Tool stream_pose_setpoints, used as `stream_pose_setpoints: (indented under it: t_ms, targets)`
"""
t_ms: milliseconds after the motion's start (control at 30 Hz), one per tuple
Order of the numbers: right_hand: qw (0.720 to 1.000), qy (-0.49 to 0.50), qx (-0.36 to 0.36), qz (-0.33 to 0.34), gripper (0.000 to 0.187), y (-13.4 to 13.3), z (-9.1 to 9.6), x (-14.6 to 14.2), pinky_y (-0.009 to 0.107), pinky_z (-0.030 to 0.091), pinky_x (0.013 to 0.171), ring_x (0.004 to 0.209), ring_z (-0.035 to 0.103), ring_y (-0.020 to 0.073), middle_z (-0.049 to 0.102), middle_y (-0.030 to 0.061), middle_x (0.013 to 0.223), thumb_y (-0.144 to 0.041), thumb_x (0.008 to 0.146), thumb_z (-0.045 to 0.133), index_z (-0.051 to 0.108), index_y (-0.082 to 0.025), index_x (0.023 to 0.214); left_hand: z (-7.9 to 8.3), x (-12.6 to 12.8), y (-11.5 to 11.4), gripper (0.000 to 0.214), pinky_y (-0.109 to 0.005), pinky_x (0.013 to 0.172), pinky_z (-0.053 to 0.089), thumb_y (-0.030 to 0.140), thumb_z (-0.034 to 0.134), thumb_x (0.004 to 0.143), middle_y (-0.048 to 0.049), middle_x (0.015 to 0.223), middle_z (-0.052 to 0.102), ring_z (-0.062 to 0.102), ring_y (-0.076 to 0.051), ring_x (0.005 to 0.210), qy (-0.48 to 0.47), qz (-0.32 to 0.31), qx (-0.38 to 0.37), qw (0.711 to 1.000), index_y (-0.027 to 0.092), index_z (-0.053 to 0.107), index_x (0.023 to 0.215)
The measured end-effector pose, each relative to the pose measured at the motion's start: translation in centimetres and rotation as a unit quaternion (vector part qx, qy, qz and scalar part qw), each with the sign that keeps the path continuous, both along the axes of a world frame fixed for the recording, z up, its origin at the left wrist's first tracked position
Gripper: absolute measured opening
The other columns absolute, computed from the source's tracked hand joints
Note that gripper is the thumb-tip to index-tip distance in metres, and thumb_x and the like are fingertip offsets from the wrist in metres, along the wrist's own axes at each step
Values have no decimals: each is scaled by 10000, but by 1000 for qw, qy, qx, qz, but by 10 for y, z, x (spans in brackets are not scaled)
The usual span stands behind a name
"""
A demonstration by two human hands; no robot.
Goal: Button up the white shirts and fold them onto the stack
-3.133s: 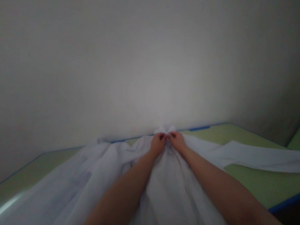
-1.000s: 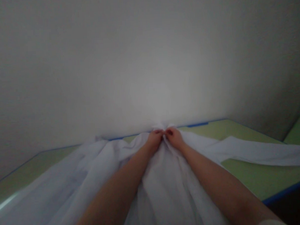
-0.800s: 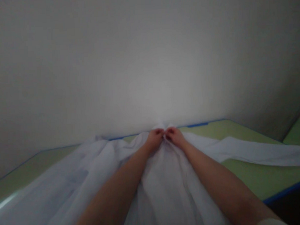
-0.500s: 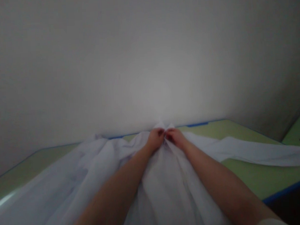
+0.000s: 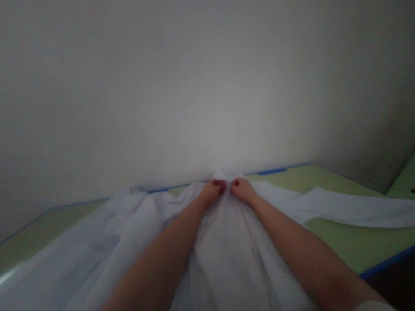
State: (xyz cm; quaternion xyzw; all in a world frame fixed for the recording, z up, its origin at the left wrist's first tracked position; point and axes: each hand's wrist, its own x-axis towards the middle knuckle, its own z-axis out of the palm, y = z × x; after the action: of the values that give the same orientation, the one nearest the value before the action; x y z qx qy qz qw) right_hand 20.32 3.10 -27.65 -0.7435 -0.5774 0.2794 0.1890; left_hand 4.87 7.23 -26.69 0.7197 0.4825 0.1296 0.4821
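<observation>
A white long-sleeved garment (image 5: 229, 255) lies spread toward me, its cloth bunched in folds, with one sleeve (image 5: 361, 212) stretched out to the right. At its far end my left hand (image 5: 213, 189) is closed, fingertips pinching the cloth. Close beside it my right hand (image 5: 243, 189) also pinches the white fabric, with a narrow gap between the two hands. A small peak of cloth stands up just behind the fingers. The dim, blurred picture hides any button or seam at the fingertips.
The garment rests on a yellow-green table (image 5: 355, 240) with blue edging. A plain pale wall (image 5: 204, 82) rises directly behind it. At the far right is a green surface (image 5: 408, 176) with dark round holes. A dark area lies beyond the table's front right edge.
My hands have drawn slightly apart, the left one shifting a little to the left, with the cloth still pinched. The garment and sleeve lie much as before.
</observation>
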Motion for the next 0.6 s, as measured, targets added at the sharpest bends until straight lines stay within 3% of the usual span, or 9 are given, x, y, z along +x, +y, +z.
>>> stream_pose_setpoints:
  t_ms: [167,267,333,400,467,533,600]
  targets:
    - [999,-21,-28,-17,156,7,-11,19,214,318,574,631,493,120,588,40,673,-233,719,475,593,-133,704,-5,-10,3,312,-307,856,417,292,621,647,-77,961,666,587,-212,918,43,-86,14,995,154,668,923]
    - [999,-28,-38,-6,169,11,-16,22,212,334,587,655,505,120,602,44,715,-238,737,470,598,-129,747,-10,-15,0,531,-361,1033,249,467,641,628,-65,1272,516,431,-256,1186,81,-144,63,984,221,610,1098]
    - [998,-34,-44,5,176,14,-16,21,213,346,598,672,512,121,609,48,742,-236,749,464,599,-127,779,-12,-15,-2,667,-396,1079,124,611,527,681,-50,1385,391,307,-258,1284,138,-189,103,967,261,493,1248]
    - [998,-40,-51,23,173,17,-12,20,214,358,604,680,520,123,616,48,763,-237,748,475,598,-132,809,-13,-12,0,768,-429,1081,65,696,405,708,-50,1424,321,259,-260,1311,204,-223,112,946,280,344,1351]
    - [996,-50,-57,49,188,17,-4,19,217,369,614,693,533,129,625,47,787,-249,705,545,597,-143,851,-9,-8,4,836,-453,1072,47,732,389,684,-51,1436,293,243,-274,1317,244,-237,86,936,296,259,1385]
    - [993,-69,-56,72,333,10,8,18,227,381,645,741,552,150,634,60,839,-242,612,643,587,-156,928,-3,-5,10,858,-472,1061,64,725,452,646,-53,1417,330,257,-289,1309,260,-237,52,935,315,267,1377]
    - [991,-91,-50,83,480,-4,21,17,251,389,695,818,563,185,631,97,915,-214,541,694,571,-160,1002,5,-1,14,828,-443,1046,158,647,581,588,-63,1346,443,342,-297,1263,242,-209,32,947,306,387,1318]
